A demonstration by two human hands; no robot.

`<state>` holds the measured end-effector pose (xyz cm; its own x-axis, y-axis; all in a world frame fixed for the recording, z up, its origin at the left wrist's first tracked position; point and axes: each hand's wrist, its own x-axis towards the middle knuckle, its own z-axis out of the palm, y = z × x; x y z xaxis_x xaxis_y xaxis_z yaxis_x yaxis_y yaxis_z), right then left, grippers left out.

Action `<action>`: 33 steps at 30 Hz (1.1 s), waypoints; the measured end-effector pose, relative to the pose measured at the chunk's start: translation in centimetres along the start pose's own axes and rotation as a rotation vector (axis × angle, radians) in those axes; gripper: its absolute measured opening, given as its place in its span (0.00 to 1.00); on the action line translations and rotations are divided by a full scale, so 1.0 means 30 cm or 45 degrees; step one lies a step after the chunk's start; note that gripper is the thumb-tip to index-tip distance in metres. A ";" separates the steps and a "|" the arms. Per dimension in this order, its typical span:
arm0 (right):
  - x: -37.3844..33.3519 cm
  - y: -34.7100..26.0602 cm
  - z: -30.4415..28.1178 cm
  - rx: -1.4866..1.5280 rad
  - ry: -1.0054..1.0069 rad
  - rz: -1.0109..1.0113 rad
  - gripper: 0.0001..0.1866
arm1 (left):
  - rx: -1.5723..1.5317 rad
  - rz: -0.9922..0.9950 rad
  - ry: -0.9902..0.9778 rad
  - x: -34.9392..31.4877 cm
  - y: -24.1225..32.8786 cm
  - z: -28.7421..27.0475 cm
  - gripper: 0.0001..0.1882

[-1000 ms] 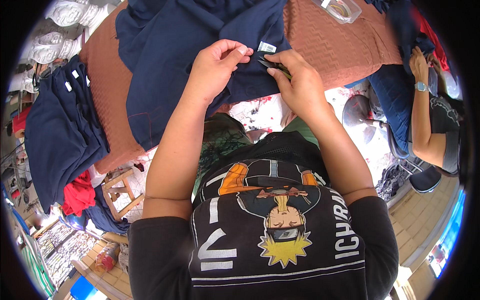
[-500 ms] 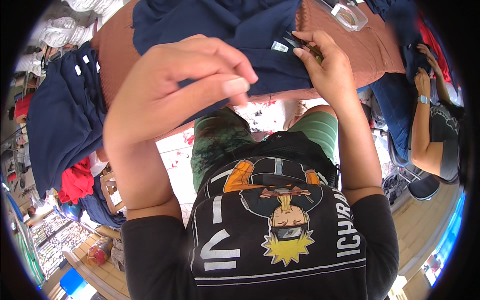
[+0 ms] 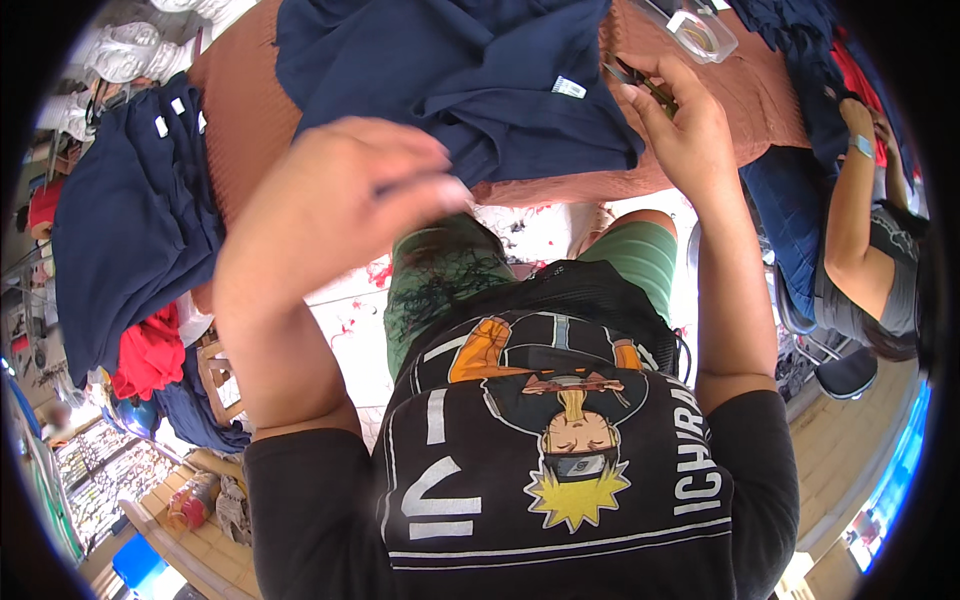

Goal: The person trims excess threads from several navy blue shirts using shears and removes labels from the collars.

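Observation:
A navy blue garment (image 3: pixel 450 75) lies rumpled across the rust-brown cloth on the table before me, with a small white label (image 3: pixel 569 87) facing up near its right side. My right hand (image 3: pixel 680 110) is closed around small dark thread snips (image 3: pixel 645 85), whose tips point to the far left, just right of the garment and apart from the label. Over the garment's near left part hovers my left hand (image 3: pixel 350 200). It is smeared by motion; its fingers are loosely curled, with a gap to the thumb, and nothing shows in them.
More navy garments (image 3: pixel 130 230) with white labels hang at the left, above red fabric (image 3: pixel 148 350). A clear plastic container (image 3: pixel 700 36) sits at the table's far right. Another person's arm (image 3: pixel 848 200) handles dark cloth at the right. Thread scraps litter the floor (image 3: pixel 350 325).
My right hand with the snips has moved right, away from the label. My left hand has shifted left and nearer to me. The garment's near edge has come to lie differently along the table.

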<state>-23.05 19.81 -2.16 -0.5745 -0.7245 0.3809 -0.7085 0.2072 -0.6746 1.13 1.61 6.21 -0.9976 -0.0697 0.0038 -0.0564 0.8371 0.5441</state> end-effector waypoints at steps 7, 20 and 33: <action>0.072 -0.032 0.203 -0.461 -0.389 -0.097 0.26 | 0.218 -0.152 0.402 0.060 -0.090 0.182 0.24; 0.295 0.330 -0.807 -0.954 -0.603 0.252 0.11 | 0.505 -0.624 0.341 0.039 -0.382 0.078 0.31; 0.212 0.320 -0.189 -0.668 -0.482 0.258 0.19 | -0.224 -0.939 1.047 -0.083 -0.555 0.128 0.20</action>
<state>-35.83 20.92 -2.64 -0.6014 -0.7983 -0.0327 -0.7621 0.5855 -0.2765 4.39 -10.08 -6.09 -0.3875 -0.9097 0.1496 -0.5516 0.3588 0.7530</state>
